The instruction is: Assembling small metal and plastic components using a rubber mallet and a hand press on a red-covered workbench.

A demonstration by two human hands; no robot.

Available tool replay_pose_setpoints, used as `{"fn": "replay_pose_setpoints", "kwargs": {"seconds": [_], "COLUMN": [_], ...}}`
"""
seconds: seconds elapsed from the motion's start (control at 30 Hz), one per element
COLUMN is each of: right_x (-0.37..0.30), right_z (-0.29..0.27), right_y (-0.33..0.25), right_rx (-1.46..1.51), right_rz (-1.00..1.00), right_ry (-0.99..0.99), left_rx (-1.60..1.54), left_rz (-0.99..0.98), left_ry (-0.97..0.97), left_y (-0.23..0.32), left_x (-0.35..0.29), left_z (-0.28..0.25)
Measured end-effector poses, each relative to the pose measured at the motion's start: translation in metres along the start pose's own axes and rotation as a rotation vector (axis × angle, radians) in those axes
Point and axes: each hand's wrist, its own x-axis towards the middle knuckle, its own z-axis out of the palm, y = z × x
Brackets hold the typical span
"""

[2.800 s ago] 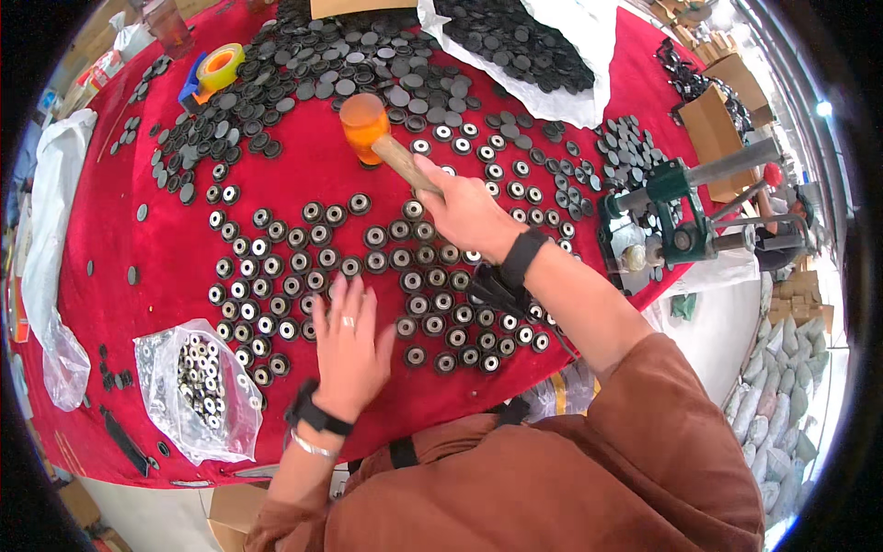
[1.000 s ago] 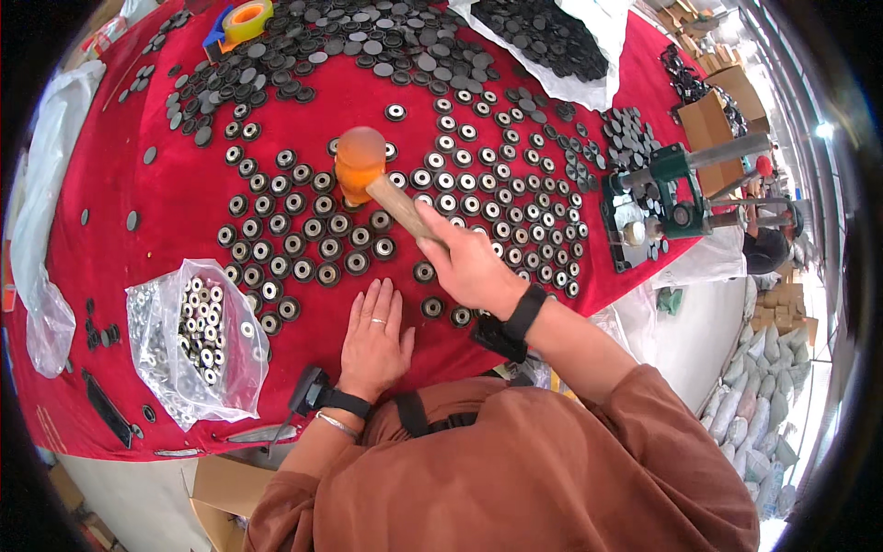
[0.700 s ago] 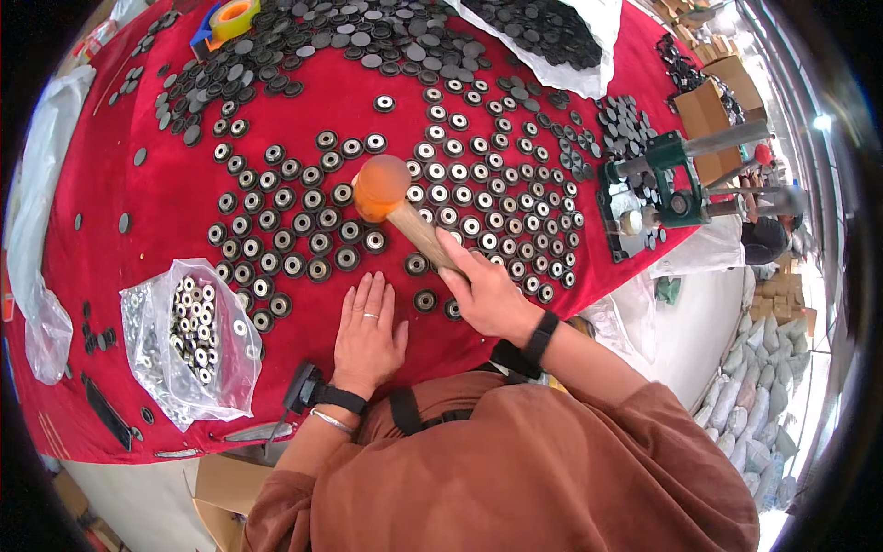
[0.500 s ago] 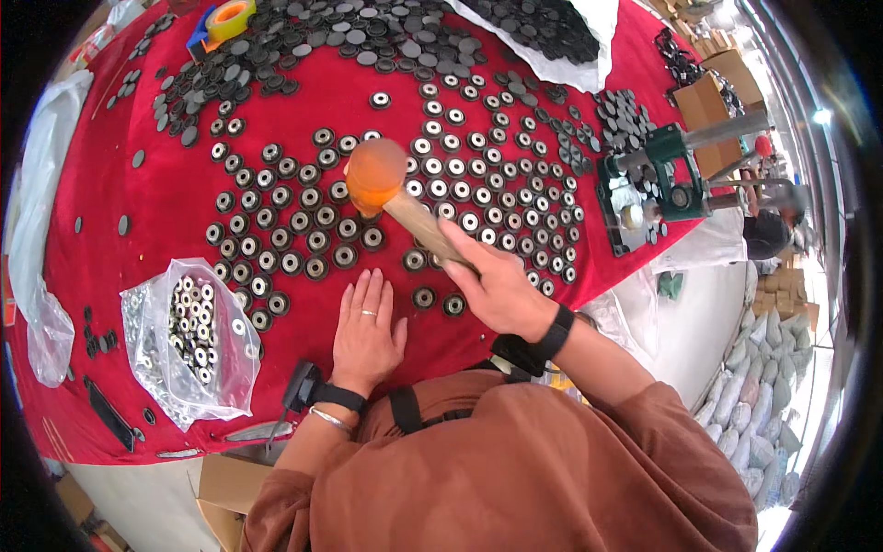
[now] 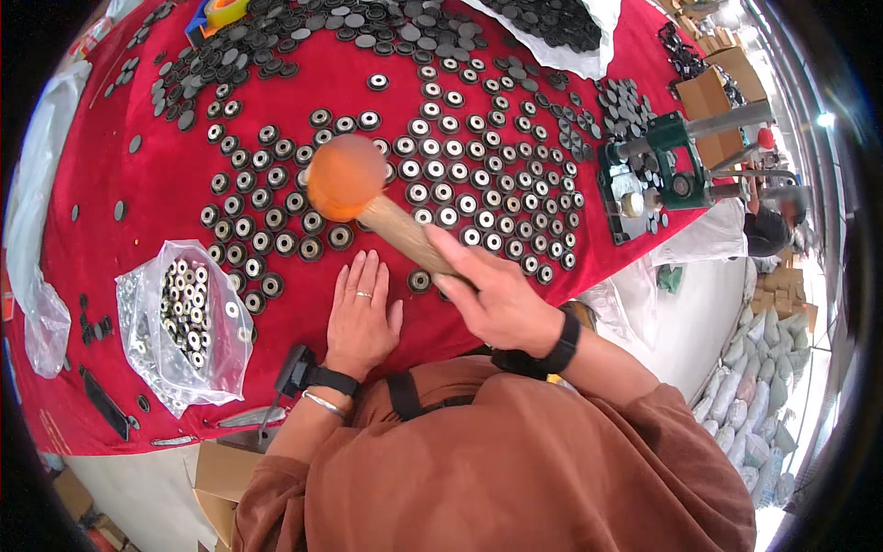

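Observation:
My right hand [image 5: 501, 299] grips the wooden handle of a mallet [image 5: 405, 230]. Its orange head is raised over the rows of round black parts with metal rings [image 5: 441, 193], covering some of them. On the red cloth [image 5: 303, 354] my left hand [image 5: 361, 308] lies flat, fingers stretched out and holding nothing. More ringed parts [image 5: 271, 284] sit just beyond and left of its fingertips. To its left stands a clear plastic bag [image 5: 221, 354] with loose metal rings [image 5: 189, 308] inside.
A green hand press [image 5: 676, 166] stands at the right table edge. Dark discs [image 5: 276, 46] are heaped along the far side, near a tape roll [image 5: 225, 11] and a white sack [image 5: 589, 60] of black parts. Clear plastic sheeting [image 5: 41, 230] lies along the left edge.
The mallet head has shifted left and looks larger. My right hand moved slightly with it, while my left hand stays flat on the cloth. The whole view has shifted a little.

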Motion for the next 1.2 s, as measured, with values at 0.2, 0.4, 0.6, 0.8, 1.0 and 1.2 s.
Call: {"fn": "replay_pose_setpoints", "kwargs": {"seconds": [0.2,0.4,0.6,0.8,1.0,1.2], "right_x": [0.018,-0.005,-0.012,-0.079,-0.117,-0.144], "right_z": [0.018,0.023,0.015,-0.062,-0.096,-0.065], "right_y": [0.005,0.007,0.011,0.024,0.052,0.074], "right_rx": [-0.070,-0.116,0.105,0.175,0.652,0.805], "right_rz": [0.044,0.045,0.122,0.224,0.673,0.761], "right_ry": [-0.022,-0.161,-0.133,0.287,0.602,0.641], "left_rx": [0.003,-0.033,-0.040,0.009,0.093,0.023], "left_rz": [0.010,0.076,0.101,0.095,-0.015,0.077], "left_ry": [-0.003,0.083,0.072,0.198,0.121,0.017], "left_y": [0.000,-0.006,-0.004,-0.002,-0.006,0.006], "left_x": [-0.003,-0.007,-0.005,0.014,0.029,0.013], "left_z": [0.002,0.010,0.003,-0.017,-0.017,-0.017]}}
